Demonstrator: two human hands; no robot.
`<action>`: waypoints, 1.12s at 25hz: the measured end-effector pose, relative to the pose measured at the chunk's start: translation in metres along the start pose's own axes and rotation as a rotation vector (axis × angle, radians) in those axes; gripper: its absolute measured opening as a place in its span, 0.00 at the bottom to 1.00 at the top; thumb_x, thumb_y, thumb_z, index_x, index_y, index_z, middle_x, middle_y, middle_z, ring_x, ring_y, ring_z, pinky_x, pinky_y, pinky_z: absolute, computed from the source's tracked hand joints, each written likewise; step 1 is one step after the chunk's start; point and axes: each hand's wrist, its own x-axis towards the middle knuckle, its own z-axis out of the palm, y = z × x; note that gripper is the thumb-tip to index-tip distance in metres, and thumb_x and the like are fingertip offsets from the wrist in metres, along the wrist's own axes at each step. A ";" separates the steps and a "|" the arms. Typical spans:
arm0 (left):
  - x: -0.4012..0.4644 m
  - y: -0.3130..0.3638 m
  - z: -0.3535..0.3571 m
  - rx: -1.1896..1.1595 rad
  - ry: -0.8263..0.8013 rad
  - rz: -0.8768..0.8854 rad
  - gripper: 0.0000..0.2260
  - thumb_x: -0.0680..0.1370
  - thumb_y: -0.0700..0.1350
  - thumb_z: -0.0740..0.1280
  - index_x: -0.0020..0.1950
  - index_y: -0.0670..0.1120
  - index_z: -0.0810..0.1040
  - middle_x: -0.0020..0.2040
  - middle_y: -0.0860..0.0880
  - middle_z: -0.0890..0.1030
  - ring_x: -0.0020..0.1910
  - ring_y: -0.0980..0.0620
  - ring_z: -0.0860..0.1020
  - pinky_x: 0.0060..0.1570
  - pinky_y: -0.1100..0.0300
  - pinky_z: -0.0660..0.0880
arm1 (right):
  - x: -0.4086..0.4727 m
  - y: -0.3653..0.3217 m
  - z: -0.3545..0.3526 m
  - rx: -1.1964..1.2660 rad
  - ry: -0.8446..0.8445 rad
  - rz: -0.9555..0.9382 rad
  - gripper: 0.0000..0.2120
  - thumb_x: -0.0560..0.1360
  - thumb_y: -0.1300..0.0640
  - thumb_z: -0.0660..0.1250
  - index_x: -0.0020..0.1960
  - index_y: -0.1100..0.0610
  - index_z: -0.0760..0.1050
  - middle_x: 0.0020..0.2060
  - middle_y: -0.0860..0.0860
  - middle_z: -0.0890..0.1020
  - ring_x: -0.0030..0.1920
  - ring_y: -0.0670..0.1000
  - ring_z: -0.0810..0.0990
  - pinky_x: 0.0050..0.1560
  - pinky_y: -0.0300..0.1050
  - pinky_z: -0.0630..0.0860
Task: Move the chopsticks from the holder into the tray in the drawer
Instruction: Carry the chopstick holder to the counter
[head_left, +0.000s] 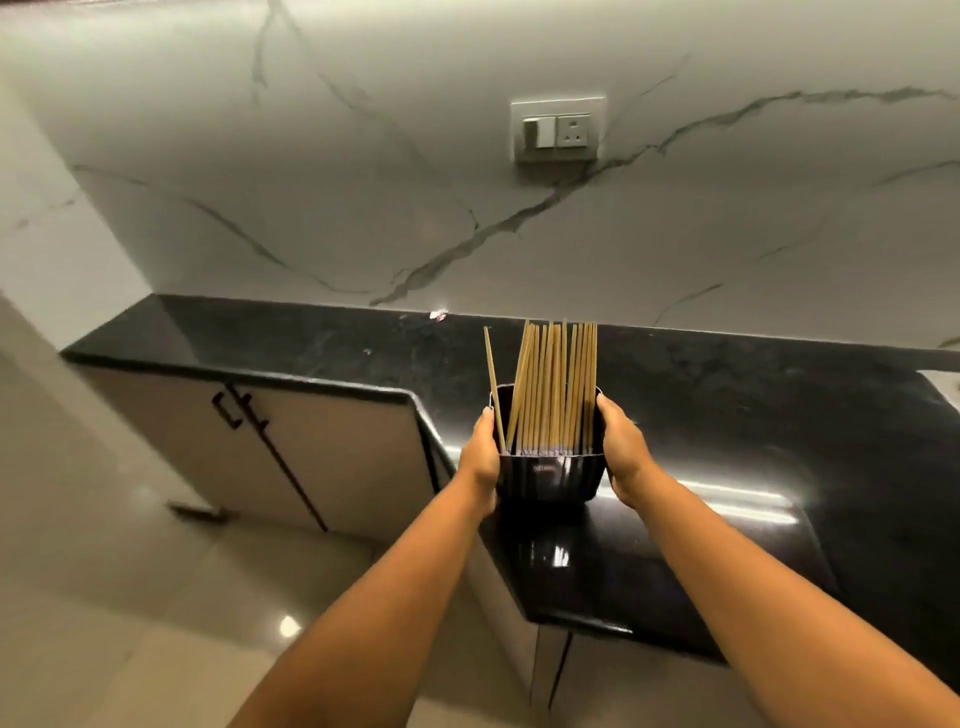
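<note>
Black plastic holder (549, 478) is being gripped from both sides, the left hand (484, 457) and right hand (623, 452) curling round its walls above the dark countertop (779, 415). Wooden chopsticks (553, 387) are standing loosely inside; any tilt risks them sliding out, and neither drawer nor tray is showing.

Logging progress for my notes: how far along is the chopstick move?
Barely started. Nothing is transferred: all the chopsticks stand in the dark holder. In hand: left hand and right hand grip the holder's sides by the black countertop. Left: everything; no drawer or tray shows.
</note>
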 end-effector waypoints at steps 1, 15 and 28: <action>-0.015 0.001 -0.013 -0.008 0.056 0.029 0.23 0.81 0.59 0.50 0.52 0.52 0.84 0.48 0.52 0.86 0.47 0.55 0.83 0.36 0.66 0.77 | -0.005 0.000 0.013 -0.011 -0.054 -0.009 0.21 0.82 0.46 0.48 0.65 0.52 0.74 0.60 0.53 0.80 0.61 0.52 0.77 0.64 0.53 0.72; -0.365 -0.148 -0.188 -0.319 1.003 0.114 0.21 0.81 0.58 0.51 0.61 0.52 0.79 0.63 0.48 0.79 0.64 0.48 0.74 0.71 0.45 0.62 | -0.246 0.116 0.234 -0.335 -1.029 0.084 0.22 0.80 0.40 0.49 0.51 0.48 0.79 0.48 0.51 0.83 0.50 0.51 0.82 0.43 0.43 0.75; -0.875 -0.323 -0.127 -0.639 1.840 0.196 0.22 0.81 0.59 0.49 0.65 0.52 0.76 0.67 0.47 0.76 0.66 0.48 0.71 0.70 0.49 0.62 | -0.776 0.220 0.272 -0.504 -1.909 0.169 0.21 0.81 0.41 0.49 0.54 0.47 0.78 0.51 0.48 0.83 0.53 0.47 0.79 0.49 0.45 0.73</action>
